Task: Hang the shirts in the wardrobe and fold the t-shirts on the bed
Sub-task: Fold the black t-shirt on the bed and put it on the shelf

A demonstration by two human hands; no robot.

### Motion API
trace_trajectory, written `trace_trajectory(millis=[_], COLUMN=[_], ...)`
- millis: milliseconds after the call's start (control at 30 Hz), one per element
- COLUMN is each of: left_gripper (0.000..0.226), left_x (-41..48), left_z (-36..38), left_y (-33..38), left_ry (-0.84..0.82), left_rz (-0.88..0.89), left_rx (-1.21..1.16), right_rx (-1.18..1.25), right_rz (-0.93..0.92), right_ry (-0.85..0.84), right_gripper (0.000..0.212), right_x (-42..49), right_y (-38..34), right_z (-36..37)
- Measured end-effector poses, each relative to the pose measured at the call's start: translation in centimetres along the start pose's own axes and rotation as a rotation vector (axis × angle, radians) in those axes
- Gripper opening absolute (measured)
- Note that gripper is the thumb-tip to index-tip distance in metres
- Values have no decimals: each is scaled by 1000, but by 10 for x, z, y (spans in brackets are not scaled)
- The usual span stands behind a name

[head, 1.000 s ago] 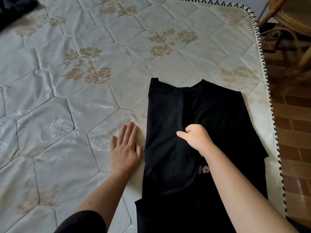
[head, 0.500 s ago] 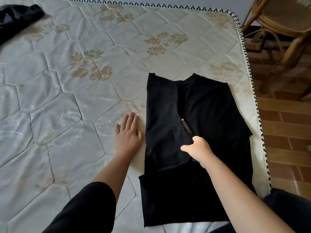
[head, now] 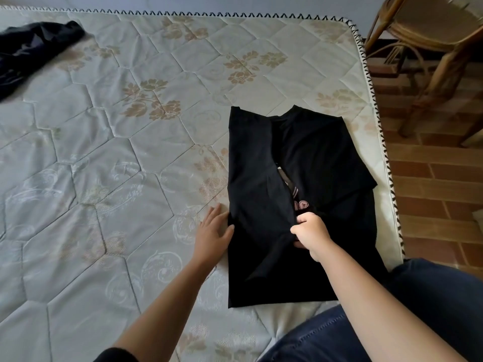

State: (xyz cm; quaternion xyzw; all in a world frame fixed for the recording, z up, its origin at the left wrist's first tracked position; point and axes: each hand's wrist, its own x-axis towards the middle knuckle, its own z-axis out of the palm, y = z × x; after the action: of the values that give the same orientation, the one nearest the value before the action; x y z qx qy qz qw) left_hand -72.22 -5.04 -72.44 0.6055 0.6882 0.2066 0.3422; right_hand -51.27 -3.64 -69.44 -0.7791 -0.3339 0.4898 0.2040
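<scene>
Black t-shirt (head: pixel 316 158) flat on bed (head: pixel 130 184), near its right edge, both sides folded inward. Right hand (head: pixel 311 232): grip closed, pinching left flap's inner edge. Left hand (head: pixel 213 231): fingers straight, flat on bed, touching t-shirt's left edge. Pink print (head: pixel 301 204) in the gap, unreadable.

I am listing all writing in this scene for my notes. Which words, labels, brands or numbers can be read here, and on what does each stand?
Nothing here can be quoted as readable text.
Pink print on the black t-shirt: only a sliver shows between the folded panels; unreadable.
Pale strip above that print: too small to tell if it carries writing.
Mattress: flower patterns only, no words.
</scene>
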Motion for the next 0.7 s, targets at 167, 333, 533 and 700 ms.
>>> trace_trajectory(millis=[167,333,533,700], left_gripper=[59,71,75,72], left_x=[-32,-47,-58,-59], left_z=[0,5,13,16], left_y=[-9,-7,0,9], left_ry=[-52,-95,-124,-218], left_rz=[28,4,5,7], left_rx=[54,235,437,589], right_rx=[-149,-247,-348,-380], right_rz=[26,-37,-70,-168], right_ry=[-131,-180,-340,-227], right_gripper=[31,28,30,33], right_x=[-18,-22,-32,-26], right_y=[7,23,39,48], right_z=[10,0,-18,-19])
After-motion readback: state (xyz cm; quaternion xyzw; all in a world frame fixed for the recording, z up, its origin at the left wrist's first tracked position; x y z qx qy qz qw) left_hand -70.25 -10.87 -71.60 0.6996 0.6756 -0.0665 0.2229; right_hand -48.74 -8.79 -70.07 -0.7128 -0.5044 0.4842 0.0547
